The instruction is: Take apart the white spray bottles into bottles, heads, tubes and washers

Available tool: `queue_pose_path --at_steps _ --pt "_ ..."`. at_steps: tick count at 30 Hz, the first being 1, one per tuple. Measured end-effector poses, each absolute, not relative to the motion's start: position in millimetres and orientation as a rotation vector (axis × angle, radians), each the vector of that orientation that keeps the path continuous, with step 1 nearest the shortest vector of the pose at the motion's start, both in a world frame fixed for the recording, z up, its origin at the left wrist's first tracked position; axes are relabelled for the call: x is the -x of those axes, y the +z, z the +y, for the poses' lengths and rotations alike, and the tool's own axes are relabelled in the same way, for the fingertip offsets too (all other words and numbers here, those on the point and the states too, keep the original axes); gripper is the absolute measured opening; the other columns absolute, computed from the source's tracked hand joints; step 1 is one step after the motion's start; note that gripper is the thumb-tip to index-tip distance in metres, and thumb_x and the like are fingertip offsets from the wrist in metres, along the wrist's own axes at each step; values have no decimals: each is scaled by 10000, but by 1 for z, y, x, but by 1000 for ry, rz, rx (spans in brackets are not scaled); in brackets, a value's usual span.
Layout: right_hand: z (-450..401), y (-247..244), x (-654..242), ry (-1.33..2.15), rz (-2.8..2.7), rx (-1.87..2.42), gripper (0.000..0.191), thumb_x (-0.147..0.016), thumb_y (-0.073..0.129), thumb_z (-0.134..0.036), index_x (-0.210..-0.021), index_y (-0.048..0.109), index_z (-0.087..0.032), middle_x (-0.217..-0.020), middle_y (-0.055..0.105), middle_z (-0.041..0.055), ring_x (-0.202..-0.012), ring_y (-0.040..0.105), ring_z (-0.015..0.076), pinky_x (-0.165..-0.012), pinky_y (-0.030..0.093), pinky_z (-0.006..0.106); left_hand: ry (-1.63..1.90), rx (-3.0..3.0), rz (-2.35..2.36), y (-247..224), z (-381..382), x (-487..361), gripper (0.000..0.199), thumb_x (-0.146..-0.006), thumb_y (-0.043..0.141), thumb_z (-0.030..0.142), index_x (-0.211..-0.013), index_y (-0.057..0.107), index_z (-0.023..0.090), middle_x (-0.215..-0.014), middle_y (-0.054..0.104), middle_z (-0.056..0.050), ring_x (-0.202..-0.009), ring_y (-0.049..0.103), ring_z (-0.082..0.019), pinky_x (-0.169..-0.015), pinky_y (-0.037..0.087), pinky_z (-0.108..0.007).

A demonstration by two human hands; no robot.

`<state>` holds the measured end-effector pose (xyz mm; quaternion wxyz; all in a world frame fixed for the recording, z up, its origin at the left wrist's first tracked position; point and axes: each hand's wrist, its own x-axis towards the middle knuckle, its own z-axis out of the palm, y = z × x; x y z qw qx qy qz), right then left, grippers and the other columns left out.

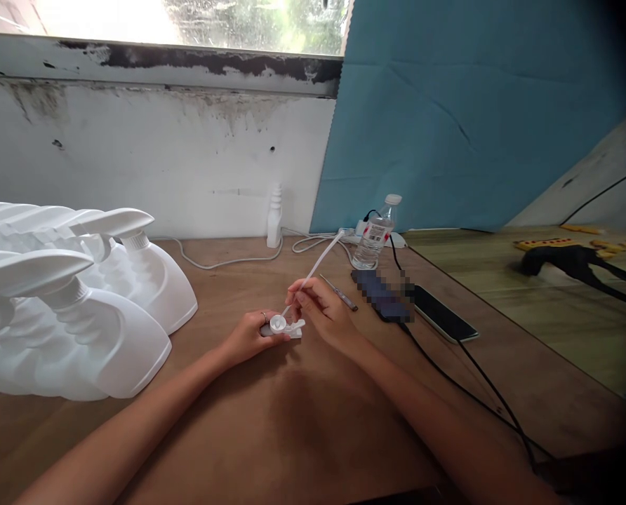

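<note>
My left hand [248, 339], with a ring on one finger, is closed round a white trigger spray head [295, 328] low over the table. The round open underside of its collar faces me. In my right hand [324, 308] a thin white dip tube [322, 255] is pinched between thumb and fingers. The tube slants up and to the right, its lower end close to the collar. Whether that end touches the spray head I cannot tell.
Rows of white spray bottles [134, 351] fill the left side. Behind stand a small white bottle [274, 219] and a water bottle [375, 235]. A screwdriver [344, 297], a dark phone [379, 296], another phone [444, 314] and cables lie to the right on the wooden table [212, 435].
</note>
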<state>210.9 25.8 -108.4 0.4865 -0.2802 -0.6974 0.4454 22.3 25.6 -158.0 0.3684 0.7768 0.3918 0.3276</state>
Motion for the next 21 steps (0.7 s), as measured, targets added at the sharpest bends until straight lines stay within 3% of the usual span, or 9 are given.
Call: queue_pose_path --at_steps 6,10,16,21 --pt "28 -117 -210 1035 -1914 857 166 -920 512 -339 -899 586 -192 -751 604 2 -685 577 130 -632 455 255 841 -1987 1020 -163 28 -22 286 -774 683 401 -878 655 136 -799 617 -5 -695 504 -121 -642 378 -219" --pt "27 -116 -213 974 -1935 839 181 -960 441 -341 -920 552 -203 -743 617 -3 -691 591 134 -679 465 267 847 -1977 1020 -162 27 -21 290 -770 684 409 -861 653 135 -800 619 -4 -690 504 -119 -637 380 -215" --pt "26 -116 -213 618 -2115 734 177 -964 450 -271 -852 572 -210 -860 615 31 -849 563 164 -768 443 284 851 -2015 980 -160 27 -21 268 -795 670 392 -859 657 133 -788 618 -4 -688 499 -116 -640 374 -219" --pt "28 -123 -210 562 -2090 746 155 -940 483 -202 -807 563 -198 -793 584 18 -763 550 145 -710 426 265 860 -2001 979 -162 28 -20 269 -787 682 384 -891 664 137 -812 625 -14 -702 514 -125 -653 386 -228"
